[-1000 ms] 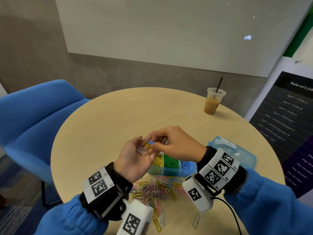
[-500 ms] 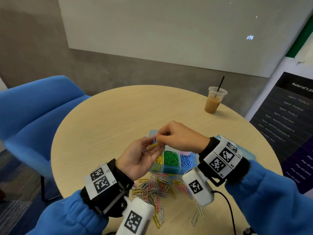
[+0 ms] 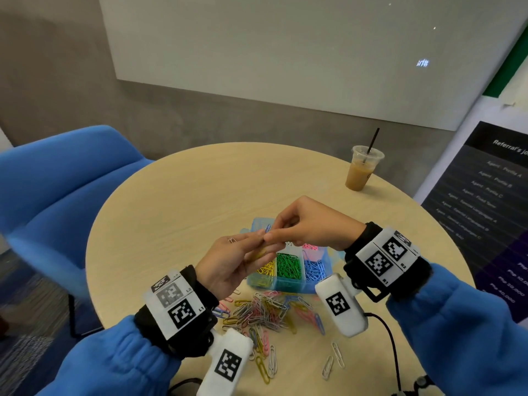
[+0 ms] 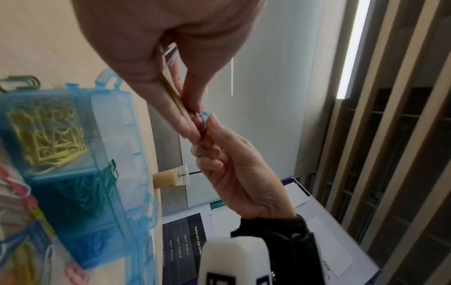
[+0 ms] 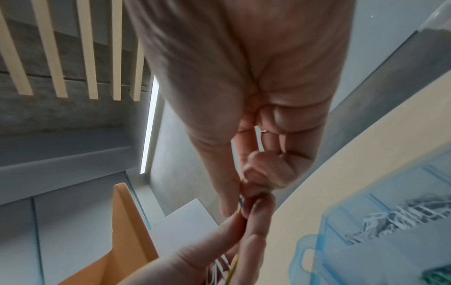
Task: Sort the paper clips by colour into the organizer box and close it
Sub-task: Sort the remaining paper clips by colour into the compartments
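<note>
Both hands meet above the open blue organizer box (image 3: 258,282), whose compartments hold yellow, green, blue and pink clips. My left hand (image 3: 257,242) faces palm-up and grips a small bunch of clips, among them a yellow clip (image 4: 171,92) and white ones (image 4: 171,53). At the left fingertips my right hand (image 3: 271,230) pinches a blue clip (image 3: 267,227), also seen as the blue clip (image 4: 204,115) in the left wrist view. A pile of mixed loose clips (image 3: 265,310) lies on the table in front of the box. The box lid (image 3: 258,224) lies open behind.
The round wooden table (image 3: 171,210) carries an iced coffee cup with a straw (image 3: 360,174) at the far right. A blue chair (image 3: 57,181) stands to the left. Two stray silver clips (image 3: 333,360) lie near the front edge, by a black cable (image 3: 391,338).
The left fingers have folded over the bunch of clips that lay in the palm. The right hand keeps its pinch on the blue clip at the left fingertips; both hands drifted slightly right.
</note>
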A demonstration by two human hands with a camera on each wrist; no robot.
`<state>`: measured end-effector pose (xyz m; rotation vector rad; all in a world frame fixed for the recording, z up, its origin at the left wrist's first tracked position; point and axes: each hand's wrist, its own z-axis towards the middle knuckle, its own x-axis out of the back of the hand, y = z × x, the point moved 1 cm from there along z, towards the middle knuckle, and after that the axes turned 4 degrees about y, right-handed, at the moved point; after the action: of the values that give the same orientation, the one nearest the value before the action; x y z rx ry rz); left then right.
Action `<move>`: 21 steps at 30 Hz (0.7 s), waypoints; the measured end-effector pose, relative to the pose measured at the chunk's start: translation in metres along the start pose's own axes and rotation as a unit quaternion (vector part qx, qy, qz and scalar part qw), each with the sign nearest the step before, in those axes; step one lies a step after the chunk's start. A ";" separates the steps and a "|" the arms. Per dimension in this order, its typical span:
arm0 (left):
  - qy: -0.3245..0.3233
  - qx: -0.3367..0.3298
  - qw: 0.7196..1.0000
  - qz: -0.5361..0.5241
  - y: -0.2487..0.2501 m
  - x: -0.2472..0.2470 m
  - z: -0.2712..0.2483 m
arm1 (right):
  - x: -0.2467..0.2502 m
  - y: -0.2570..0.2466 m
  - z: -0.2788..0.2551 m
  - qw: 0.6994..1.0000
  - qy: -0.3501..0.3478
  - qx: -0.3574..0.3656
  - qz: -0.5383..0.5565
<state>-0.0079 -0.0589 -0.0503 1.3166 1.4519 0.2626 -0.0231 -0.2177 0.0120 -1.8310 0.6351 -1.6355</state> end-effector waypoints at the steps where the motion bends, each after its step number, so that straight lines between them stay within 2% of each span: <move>1: 0.009 -0.011 1.000 0.003 0.000 0.001 0.001 | 0.000 0.000 0.000 1.000 -0.002 0.001 0.006; 6: 0.050 -0.032 0.998 -0.029 0.001 0.005 0.006 | -0.003 0.003 0.006 0.999 0.013 -0.004 0.032; 11: 0.046 -0.036 0.995 -0.077 0.001 0.008 0.010 | -0.007 0.009 0.011 0.997 0.043 -0.008 0.063; 18: 0.060 -0.054 0.990 -0.113 0.004 0.016 0.019 | -0.008 0.017 0.014 0.996 0.032 -0.022 0.086; 21: 0.073 -0.075 0.987 -0.122 0.003 0.019 0.021 | -0.010 0.020 0.016 0.997 0.032 -0.047 0.057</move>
<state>0.0150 -0.0526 -0.0659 1.0049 1.6662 0.3051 -0.0080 -0.2232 -0.0102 -1.7776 0.8418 -1.6193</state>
